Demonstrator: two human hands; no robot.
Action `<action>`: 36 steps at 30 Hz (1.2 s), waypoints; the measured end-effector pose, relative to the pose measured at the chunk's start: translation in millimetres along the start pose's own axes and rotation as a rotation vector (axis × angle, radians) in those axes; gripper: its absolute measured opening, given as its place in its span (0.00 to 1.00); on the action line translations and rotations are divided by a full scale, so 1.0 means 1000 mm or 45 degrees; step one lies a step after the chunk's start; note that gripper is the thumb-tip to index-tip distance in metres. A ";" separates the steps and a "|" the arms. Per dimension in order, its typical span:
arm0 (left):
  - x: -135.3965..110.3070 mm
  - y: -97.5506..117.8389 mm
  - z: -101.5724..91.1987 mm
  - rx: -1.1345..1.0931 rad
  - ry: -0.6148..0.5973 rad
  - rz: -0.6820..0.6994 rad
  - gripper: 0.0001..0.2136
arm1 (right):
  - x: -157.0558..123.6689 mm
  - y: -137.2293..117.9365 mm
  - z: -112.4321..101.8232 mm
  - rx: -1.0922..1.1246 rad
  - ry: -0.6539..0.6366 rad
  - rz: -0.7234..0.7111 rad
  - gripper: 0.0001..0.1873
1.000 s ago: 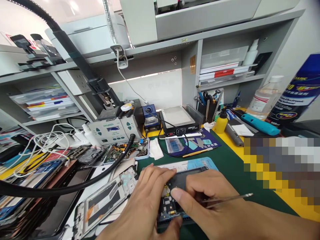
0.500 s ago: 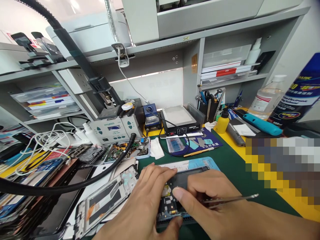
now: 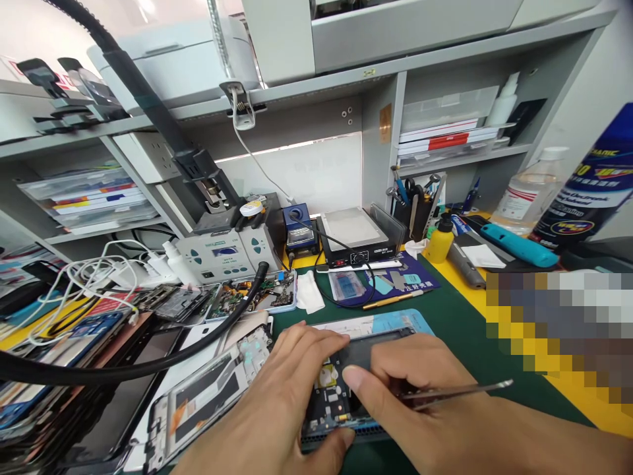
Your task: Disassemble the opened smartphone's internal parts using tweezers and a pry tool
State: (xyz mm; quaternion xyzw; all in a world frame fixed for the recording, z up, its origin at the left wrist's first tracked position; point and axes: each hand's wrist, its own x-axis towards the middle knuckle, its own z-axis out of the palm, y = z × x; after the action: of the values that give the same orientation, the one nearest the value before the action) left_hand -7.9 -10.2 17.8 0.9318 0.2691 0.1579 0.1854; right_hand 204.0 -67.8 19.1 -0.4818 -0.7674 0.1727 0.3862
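Observation:
An opened phone (image 3: 336,396) with its circuit board bare lies on a blue mat (image 3: 395,324) on the green bench top. My left hand (image 3: 277,409) curls round the phone's left side, thumb at its near edge, steadying it. My right hand (image 3: 410,402) is closed on metal tweezers (image 3: 459,389), whose rear end points right; the tips are hidden under my fingers over the board.
A phone frame (image 3: 198,402) and stacked screens lie at the left under a thick black hose (image 3: 148,369). A parts tray (image 3: 257,297), solder station (image 3: 222,254) and heating plate (image 3: 353,237) stand behind. Yellow bottle (image 3: 438,241), spray can (image 3: 588,191) and a blurred patch are at the right.
The phone's board end has shifted slightly left and nearer under my left hand. My hands hold nearly the same pose, and the view has drifted a little.

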 end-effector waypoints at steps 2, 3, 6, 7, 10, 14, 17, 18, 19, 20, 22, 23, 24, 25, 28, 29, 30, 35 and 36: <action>0.001 -0.001 -0.001 -0.007 -0.020 0.012 0.38 | 0.001 0.000 0.000 -0.006 -0.005 -0.014 0.23; 0.001 -0.002 -0.001 -0.011 -0.029 0.013 0.37 | 0.001 -0.001 0.000 -0.010 0.000 -0.018 0.23; 0.000 -0.003 -0.001 -0.008 -0.024 -0.016 0.38 | 0.001 -0.002 0.000 -0.024 0.024 -0.033 0.23; -0.001 -0.003 -0.001 -0.008 -0.015 -0.025 0.38 | 0.001 -0.002 0.000 -0.028 0.033 -0.039 0.23; -0.005 -0.003 -0.002 -0.019 -0.005 -0.032 0.37 | 0.000 -0.003 0.000 -0.028 0.044 -0.058 0.23; -0.009 -0.002 -0.002 -0.027 -0.013 -0.041 0.39 | -0.001 -0.002 -0.001 -0.031 0.042 -0.047 0.23; -0.008 -0.001 0.001 -0.033 0.025 -0.028 0.41 | -0.002 -0.001 0.000 -0.037 0.034 -0.039 0.23; -0.007 -0.001 0.002 -0.029 0.054 -0.029 0.42 | -0.001 -0.001 0.000 -0.036 0.036 -0.044 0.22; -0.006 -0.001 0.003 -0.025 0.080 -0.028 0.41 | -0.001 -0.001 0.000 -0.035 0.039 -0.047 0.22; -0.004 -0.002 0.004 -0.025 0.101 -0.020 0.40 | -0.001 -0.001 0.000 -0.035 0.038 -0.047 0.22; -0.002 -0.004 0.004 -0.038 0.101 0.023 0.37 | 0.000 -0.001 0.000 -0.038 0.034 -0.039 0.23; -0.001 -0.006 0.003 -0.048 0.088 0.051 0.35 | 0.000 -0.001 0.000 -0.038 0.033 -0.033 0.23; -0.001 -0.007 0.001 -0.058 0.073 0.077 0.34 | 0.001 -0.001 0.000 -0.040 0.034 -0.030 0.23; -0.001 -0.007 0.000 -0.063 0.063 0.092 0.34 | 0.001 -0.001 -0.001 -0.042 0.037 -0.034 0.23; -0.003 -0.005 -0.002 -0.064 0.049 0.038 0.36 | 0.001 0.000 -0.001 -0.048 0.037 -0.044 0.23; -0.004 -0.004 -0.001 -0.063 0.042 0.000 0.38 | 0.001 0.000 -0.001 -0.049 0.035 -0.044 0.23; -0.005 -0.004 -0.001 -0.061 0.029 -0.038 0.39 | 0.000 0.001 -0.001 -0.052 0.029 -0.035 0.23; -0.011 -0.004 0.002 0.003 -0.090 -0.125 0.38 | 0.000 0.002 -0.001 -0.048 0.004 -0.028 0.23; -0.011 -0.005 0.002 0.015 -0.096 -0.121 0.38 | 0.000 0.002 -0.001 -0.043 -0.001 -0.031 0.23</action>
State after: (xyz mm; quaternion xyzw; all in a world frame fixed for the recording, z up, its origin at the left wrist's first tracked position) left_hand -18.5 -12.9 12.0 0.9243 0.3067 0.1123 0.1972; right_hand 205.5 -67.4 18.4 -0.4788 -0.7761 0.1553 0.3798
